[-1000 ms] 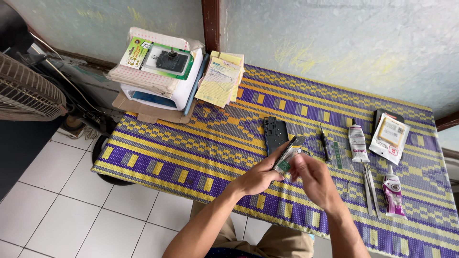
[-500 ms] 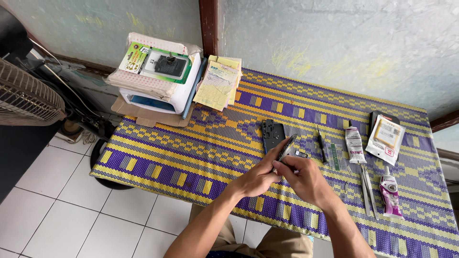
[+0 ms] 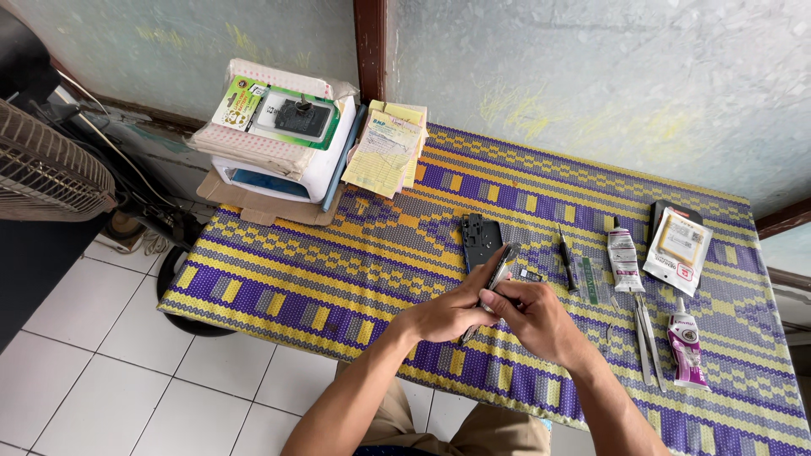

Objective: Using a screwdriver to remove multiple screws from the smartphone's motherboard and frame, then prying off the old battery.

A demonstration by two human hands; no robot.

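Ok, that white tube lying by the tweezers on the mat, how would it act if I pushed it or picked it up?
The white tube lies flat and looks partly squeezed, so it would probably slide on the woven mat rather than roll. It likely feels light and soft, denting under the fingers. Pushed sideways, it could nudge the tweezers just below it.
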